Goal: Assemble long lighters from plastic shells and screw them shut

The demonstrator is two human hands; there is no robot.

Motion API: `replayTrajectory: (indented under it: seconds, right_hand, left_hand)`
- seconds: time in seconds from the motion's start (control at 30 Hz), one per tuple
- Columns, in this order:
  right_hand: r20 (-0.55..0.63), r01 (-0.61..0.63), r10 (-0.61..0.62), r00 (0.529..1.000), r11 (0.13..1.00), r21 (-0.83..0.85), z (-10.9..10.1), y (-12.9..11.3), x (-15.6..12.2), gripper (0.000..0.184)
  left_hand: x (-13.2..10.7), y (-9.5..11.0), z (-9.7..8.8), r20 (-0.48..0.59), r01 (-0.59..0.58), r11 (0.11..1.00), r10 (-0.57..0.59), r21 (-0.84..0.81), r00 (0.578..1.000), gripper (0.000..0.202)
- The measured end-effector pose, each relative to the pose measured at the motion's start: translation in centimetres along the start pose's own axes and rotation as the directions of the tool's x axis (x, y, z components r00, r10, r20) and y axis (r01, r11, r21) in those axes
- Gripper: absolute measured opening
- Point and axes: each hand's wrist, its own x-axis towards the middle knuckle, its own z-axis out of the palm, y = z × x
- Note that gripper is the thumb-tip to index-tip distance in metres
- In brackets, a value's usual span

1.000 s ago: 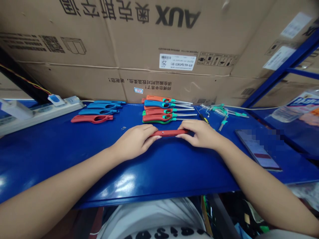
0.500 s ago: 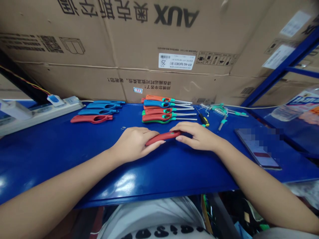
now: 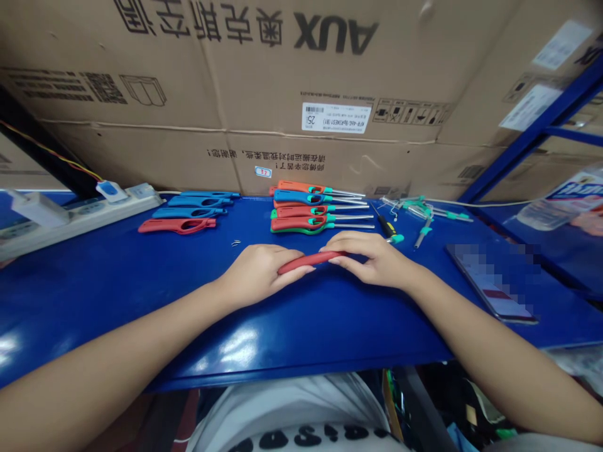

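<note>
My left hand (image 3: 258,271) and my right hand (image 3: 370,257) grip opposite ends of a red lighter casing (image 3: 308,260), held over the blue table. Both sets of fingers are closed on it, with thumbs on the near side. Its far face is hidden. Beyond the hands lies a group of lighters with metal tubes, among them a red lighter (image 3: 298,223) and a blue lighter (image 3: 296,197). To the left lie several blue casings (image 3: 198,212) and another red casing (image 3: 175,226). Small metal pieces (image 3: 236,242) rest behind my left hand.
A screwdriver (image 3: 387,226) with a black and yellow handle lies by several metal tubes with green ends (image 3: 424,236). A phone (image 3: 490,285) is at the right. A power strip (image 3: 85,216) runs along the left, and a large cardboard box (image 3: 264,81) stands behind the table (image 3: 301,333).
The red casing has turned slightly in my hands, and the green bit seen on it before is now out of sight. Both hands keep their hold.
</note>
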Motion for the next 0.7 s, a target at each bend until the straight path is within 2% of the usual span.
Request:
replayTrajectory:
  seconds: [0.1,0.2,0.33,0.4,0.5,0.63,0.7]
  right_hand:
    - [-0.024,0.044,-0.044,0.999,0.999,-0.024,0.3,0.1,-0.1,0.019]
    - [-0.034,0.082,-0.087,0.996,0.988,-0.133,0.9,0.0,-0.2,0.021]
    - [0.053,0.088,-0.081,0.995,0.985,-0.148,1.4,-0.7,0.0,0.024]
    - [0.120,0.065,-0.043,0.992,0.981,-0.184,1.1,-0.8,0.2,0.025]
    - [0.176,0.008,0.061,0.982,0.930,-0.366,-0.5,0.0,-0.1,0.031]
    - [0.095,-0.166,0.269,0.958,0.796,-0.582,-3.4,2.4,-1.1,0.053]
    - [0.065,-0.210,0.324,0.944,0.739,-0.641,-4.4,3.5,-1.5,0.048]
  left_hand:
    - [0.1,0.1,0.4,0.042,0.026,0.999,-0.025,-0.023,0.999,0.039]
    - [0.1,0.9,1.0,0.061,0.030,0.997,-0.025,-0.071,0.998,0.033]
    - [0.0,2.0,1.5,0.061,0.057,0.993,-0.051,-0.102,0.997,0.028]
    - [-0.1,2.0,1.5,0.069,0.073,0.994,-0.067,-0.082,0.995,0.029]
    - [0.0,1.3,1.2,0.036,0.099,0.994,-0.097,-0.054,0.995,0.029]
    - [0.3,0.0,0.8,-0.043,0.189,0.981,-0.190,-0.031,0.981,0.027]
    - [0.4,-0.5,0.6,-0.077,0.213,0.977,-0.214,-0.019,0.974,0.027]
